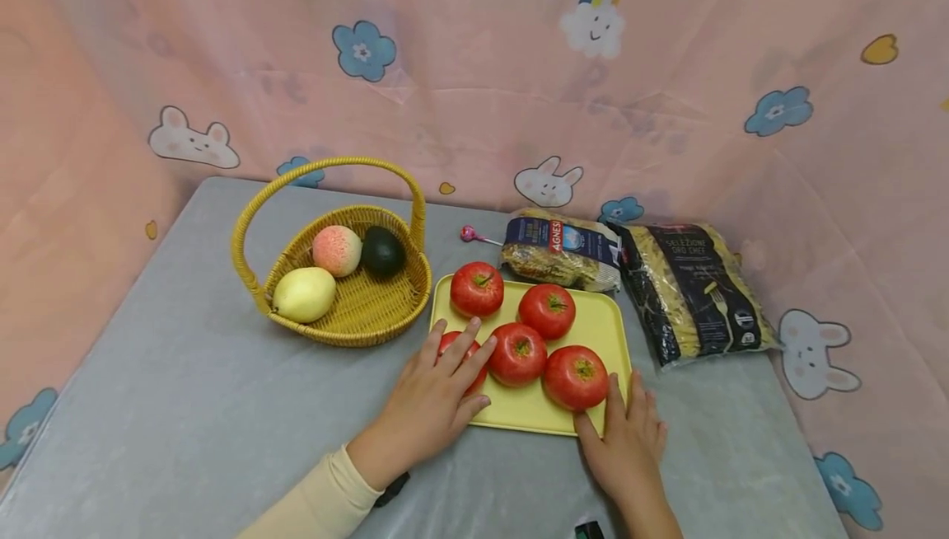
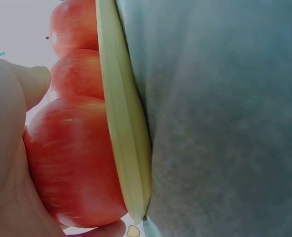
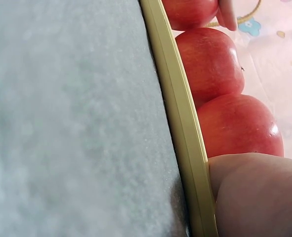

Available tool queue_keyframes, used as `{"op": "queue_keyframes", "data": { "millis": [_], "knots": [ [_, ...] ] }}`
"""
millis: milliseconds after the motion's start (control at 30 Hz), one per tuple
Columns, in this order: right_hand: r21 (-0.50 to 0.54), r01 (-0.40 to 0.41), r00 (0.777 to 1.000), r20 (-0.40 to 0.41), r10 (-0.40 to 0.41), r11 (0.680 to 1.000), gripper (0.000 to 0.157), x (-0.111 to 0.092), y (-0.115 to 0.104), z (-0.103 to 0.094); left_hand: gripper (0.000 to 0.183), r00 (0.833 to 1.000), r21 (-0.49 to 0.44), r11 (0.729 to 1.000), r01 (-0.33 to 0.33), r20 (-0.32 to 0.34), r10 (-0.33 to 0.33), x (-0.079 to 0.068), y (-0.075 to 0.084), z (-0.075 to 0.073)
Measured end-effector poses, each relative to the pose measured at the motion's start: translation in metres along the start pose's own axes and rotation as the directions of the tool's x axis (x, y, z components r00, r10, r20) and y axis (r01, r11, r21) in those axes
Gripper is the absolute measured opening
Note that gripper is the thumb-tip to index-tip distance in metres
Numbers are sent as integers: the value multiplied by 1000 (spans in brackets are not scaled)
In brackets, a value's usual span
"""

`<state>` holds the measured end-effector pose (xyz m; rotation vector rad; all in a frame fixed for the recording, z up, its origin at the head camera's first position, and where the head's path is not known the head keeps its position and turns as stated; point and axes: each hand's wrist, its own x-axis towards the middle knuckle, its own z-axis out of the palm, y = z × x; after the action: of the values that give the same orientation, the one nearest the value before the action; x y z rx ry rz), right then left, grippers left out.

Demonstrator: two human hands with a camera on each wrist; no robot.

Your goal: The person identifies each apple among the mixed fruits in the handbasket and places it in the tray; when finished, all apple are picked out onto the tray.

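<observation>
Five red apples lie on a yellow tray. My left hand spreads over the front-left apple. In the left wrist view, the palm and fingers curve round its side while the thumb stands off it. My right hand is at the tray's front-right corner, its fingers loosely extended beside the front-right apple. In the right wrist view, the thumb side lies against that apple, by the tray rim. The middle apple sits between these two, and a back-left apple and back-right apple are behind.
Left of the tray stands a yellow wicker basket with a tall handle, holding a peach, an avocado and a yellow pear. Behind the tray are a lollipop and a pasta bag; a larger pasta bag lies right.
</observation>
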<state>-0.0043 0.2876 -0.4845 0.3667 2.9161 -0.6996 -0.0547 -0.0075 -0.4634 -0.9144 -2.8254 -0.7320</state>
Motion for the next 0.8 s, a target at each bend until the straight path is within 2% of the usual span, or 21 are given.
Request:
{"op": "queue_keyframes", "data": {
  "millis": [167,367,467,633,733,800],
  "knots": [
    [20,36,998,-47,-35,999,84,0,5,2,72,1000,-3,1000,0,1,0,0,2,1],
    [24,4,998,63,-5,1000,88,-1,8,-5,72,1000,42,999,-3,4,3,-1,5,4],
    [41,35,994,106,-39,999,90,1,14,-11,72,1000,48,999,-2,-11,2,0,6,7],
    [111,162,984,58,-169,981,82,3,26,-24,72,1000,23,1000,-1,-6,2,1,6,7],
    [115,191,981,15,-194,975,74,5,27,-38,73,1000,-28,1000,3,20,-2,1,4,1],
    [100,198,980,-22,-197,975,69,7,25,-52,74,1000,-50,999,22,1,-22,0,1,-7]
  ]
}}
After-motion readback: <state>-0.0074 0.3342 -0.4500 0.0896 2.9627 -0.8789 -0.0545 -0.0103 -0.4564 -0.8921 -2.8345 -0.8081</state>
